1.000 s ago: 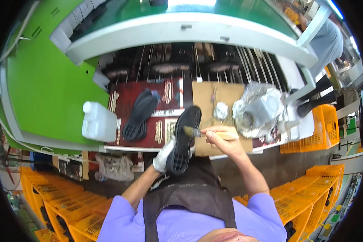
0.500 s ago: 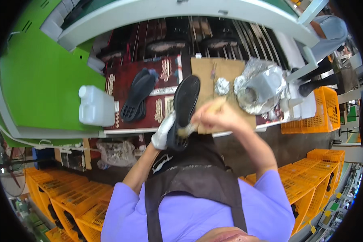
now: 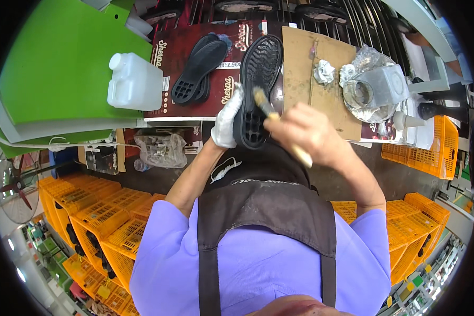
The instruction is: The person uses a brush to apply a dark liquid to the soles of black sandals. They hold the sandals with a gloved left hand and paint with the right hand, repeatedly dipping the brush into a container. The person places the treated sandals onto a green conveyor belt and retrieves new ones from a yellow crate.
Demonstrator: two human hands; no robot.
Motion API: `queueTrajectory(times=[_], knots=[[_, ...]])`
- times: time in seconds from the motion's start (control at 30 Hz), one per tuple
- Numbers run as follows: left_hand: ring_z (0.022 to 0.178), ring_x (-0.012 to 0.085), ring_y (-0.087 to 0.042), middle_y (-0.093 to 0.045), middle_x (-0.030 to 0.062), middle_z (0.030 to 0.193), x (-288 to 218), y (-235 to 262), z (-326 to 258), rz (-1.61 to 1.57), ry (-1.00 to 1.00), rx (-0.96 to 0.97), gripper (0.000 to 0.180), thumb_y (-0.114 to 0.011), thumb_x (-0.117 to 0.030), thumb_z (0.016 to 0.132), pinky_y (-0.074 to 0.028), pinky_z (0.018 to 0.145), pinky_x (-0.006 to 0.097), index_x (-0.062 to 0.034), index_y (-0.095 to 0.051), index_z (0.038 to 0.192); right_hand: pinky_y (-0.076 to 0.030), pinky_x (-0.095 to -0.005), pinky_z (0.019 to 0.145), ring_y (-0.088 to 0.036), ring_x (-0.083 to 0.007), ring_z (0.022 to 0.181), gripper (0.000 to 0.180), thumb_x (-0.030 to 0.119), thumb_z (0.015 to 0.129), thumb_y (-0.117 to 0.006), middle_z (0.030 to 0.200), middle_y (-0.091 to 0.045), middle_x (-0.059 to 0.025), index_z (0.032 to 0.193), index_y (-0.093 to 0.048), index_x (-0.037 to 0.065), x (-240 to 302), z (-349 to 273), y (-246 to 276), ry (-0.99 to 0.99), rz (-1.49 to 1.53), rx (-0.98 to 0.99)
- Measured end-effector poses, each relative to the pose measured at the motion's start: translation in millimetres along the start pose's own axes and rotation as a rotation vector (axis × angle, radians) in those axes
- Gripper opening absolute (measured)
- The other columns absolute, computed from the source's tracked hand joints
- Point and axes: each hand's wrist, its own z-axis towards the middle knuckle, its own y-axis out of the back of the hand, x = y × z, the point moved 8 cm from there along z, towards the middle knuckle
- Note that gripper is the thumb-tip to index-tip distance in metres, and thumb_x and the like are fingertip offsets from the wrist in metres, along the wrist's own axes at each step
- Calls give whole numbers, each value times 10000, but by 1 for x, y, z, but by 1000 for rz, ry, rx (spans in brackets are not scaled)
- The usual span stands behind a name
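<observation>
A black shoe sole (image 3: 260,68) stands tilted up in front of me, its ribbed and honeycombed inner side toward me. My left hand (image 3: 227,120), in a white glove, grips its left edge near the heel. My bare right hand (image 3: 304,134) is closed round the wooden handle of a paintbrush (image 3: 266,102). The bristles are at the middle of the sole, against or just above its surface. Left of it, more black soles (image 3: 203,66) lie stacked on a dark red printed cardboard sheet (image 3: 166,63).
A white plastic jug (image 3: 135,81) stands at the left beside the green panel (image 3: 52,58). On brown cardboard (image 3: 300,58) lies a crumpled white wad (image 3: 324,72); right of it is a clear cut-open container (image 3: 382,87) on plastic wrap. Orange crates (image 3: 110,216) stand behind me on both sides.
The view has shifted, so the table appears higher. The sole now turns its inner side more fully to me, and the brush has moved from the heel up to the sole's middle.
</observation>
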Motion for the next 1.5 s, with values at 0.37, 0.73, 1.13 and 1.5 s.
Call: queueTrajectory(times=[0.37, 0.73, 1.13, 1.5], knots=[[956, 214, -607, -592, 146, 1103, 10, 10, -1, 97, 148, -48, 508, -256, -408, 987, -520, 819, 356, -42, -435, 1290, -489, -316, 632, -594, -219, 696, 188, 47, 803, -634, 805, -631, -93, 988, -663, 57, -56, -7, 13, -264, 432, -28], [864, 171, -615, -611, 103, 1049, -2, 11, 6, 127, 41, -203, 467, -286, -381, 991, -512, 797, 326, -38, -474, 1246, -474, -321, 642, -576, -231, 703, 178, 67, 779, -662, 790, -632, -101, 954, -676, 38, -15, -10, -9, -121, 658, 127], [950, 140, -583, -579, 72, 1118, -8, 8, 3, 392, 22, -170, 460, -293, -360, 994, -478, 843, 283, -54, -420, 1312, -502, -254, 585, -629, -132, 648, 177, 148, 843, -611, 777, -679, -87, 850, -686, -13, -67, -15, 9, -665, 555, -86], [953, 278, -608, -563, 172, 1154, 17, 1, 18, -10, 62, -56, 514, -259, -418, 981, -515, 803, 406, -40, -443, 1278, -442, -256, 556, -565, -124, 621, 109, 31, 832, -584, 713, -614, -75, 890, -662, -20, -67, -43, 56, -596, 458, -358]])
